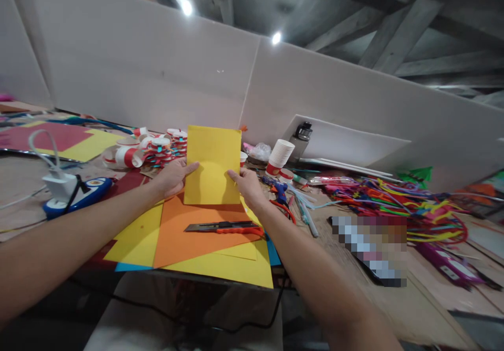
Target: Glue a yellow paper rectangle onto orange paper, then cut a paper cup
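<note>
A yellow paper rectangle (pixel 213 166) is held upright above the table, between both hands. My left hand (pixel 175 176) grips its left edge, thumb on the front face. On the right edge, my right hand (pixel 248 184) pinches it the same way, fingers hidden behind. Below lie an orange sheet (pixel 177 235) and larger yellow sheets (pixel 236 269), with blue paper (pixel 273 251) showing at the edge. A utility knife (pixel 208 227) rests on the orange sheet beside orange-red handles (pixel 246 230).
Paper cups (pixel 161 146) are piled behind my left hand, and a cup stack (pixel 280 156) stands near a dark bottle (pixel 301 142). A blue power strip (pixel 92 191) sits left. Colourful pipe cleaners (pixel 394 198) and a purple object (pixel 444 264) lie right. White boards stand behind.
</note>
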A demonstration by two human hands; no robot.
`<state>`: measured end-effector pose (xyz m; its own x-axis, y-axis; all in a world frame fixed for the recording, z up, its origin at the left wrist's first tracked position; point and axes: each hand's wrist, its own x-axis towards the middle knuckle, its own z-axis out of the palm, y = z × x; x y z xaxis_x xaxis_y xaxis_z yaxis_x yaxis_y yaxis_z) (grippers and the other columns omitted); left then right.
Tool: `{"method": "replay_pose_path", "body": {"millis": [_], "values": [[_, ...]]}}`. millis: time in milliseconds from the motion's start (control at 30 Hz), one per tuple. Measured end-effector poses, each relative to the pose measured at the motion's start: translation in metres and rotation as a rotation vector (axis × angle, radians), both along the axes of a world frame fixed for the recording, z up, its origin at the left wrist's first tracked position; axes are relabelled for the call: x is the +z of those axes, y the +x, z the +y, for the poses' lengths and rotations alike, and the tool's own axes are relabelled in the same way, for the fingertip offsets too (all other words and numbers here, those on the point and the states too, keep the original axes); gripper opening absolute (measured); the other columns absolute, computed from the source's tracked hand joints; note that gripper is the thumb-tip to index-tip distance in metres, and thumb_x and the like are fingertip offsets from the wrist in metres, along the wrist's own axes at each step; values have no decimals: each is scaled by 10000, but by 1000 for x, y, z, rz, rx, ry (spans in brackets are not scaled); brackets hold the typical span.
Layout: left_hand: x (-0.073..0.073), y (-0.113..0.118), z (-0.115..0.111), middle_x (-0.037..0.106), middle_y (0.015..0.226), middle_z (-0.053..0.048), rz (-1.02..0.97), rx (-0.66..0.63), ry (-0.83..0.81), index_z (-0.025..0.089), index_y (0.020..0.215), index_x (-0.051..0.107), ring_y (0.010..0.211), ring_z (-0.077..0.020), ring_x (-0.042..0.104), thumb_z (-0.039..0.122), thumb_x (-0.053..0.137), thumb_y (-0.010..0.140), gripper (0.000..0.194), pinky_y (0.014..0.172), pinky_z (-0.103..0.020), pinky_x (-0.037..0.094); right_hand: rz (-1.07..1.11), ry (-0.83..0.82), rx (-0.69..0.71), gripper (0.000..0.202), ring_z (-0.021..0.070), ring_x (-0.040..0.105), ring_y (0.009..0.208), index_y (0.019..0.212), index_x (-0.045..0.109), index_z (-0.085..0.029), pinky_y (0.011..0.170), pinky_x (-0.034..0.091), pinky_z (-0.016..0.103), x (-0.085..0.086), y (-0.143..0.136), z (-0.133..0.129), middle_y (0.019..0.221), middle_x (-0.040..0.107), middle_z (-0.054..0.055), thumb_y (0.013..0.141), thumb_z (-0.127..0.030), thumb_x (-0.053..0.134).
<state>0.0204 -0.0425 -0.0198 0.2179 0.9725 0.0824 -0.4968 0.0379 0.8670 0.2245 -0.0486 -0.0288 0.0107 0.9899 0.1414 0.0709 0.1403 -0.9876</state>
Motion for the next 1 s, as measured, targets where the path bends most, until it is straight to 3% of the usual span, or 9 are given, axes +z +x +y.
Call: {"method": "replay_pose_path", "body": {"millis": [433,667,833,1000], "values": [[-3,-2,0,744,862,-114,-7,-15,5,84,935,693,755,-191,713,111,588,846,141,756,-316,584,28,24,8,322,175,626,666,730,651,-162,605,486,290,3,1,-3,747,689,33,609,-450,730],[-5,-3,2,742,881,-116,-2,-45,47,96,940,693,845,-223,711,159,673,793,161,787,-337,577,-46,116,-52,436,164,583,637,666,621,-181,557,444,259,12,6,-7,639,629,14,709,-615,615],[-5,-4,2,741,855,-116,-7,-36,48,86,928,687,816,-224,714,156,681,785,159,774,-344,580,62,114,27,405,131,553,578,686,629,-181,580,446,258,12,7,-9,661,625,3,692,-585,643],[-4,-5,3,741,862,-122,9,-47,-10,68,959,684,785,-209,716,117,636,812,162,766,-323,580,29,81,0,384,118,554,577,706,637,-171,556,429,238,10,7,-9,662,626,-5,694,-554,644]]}}
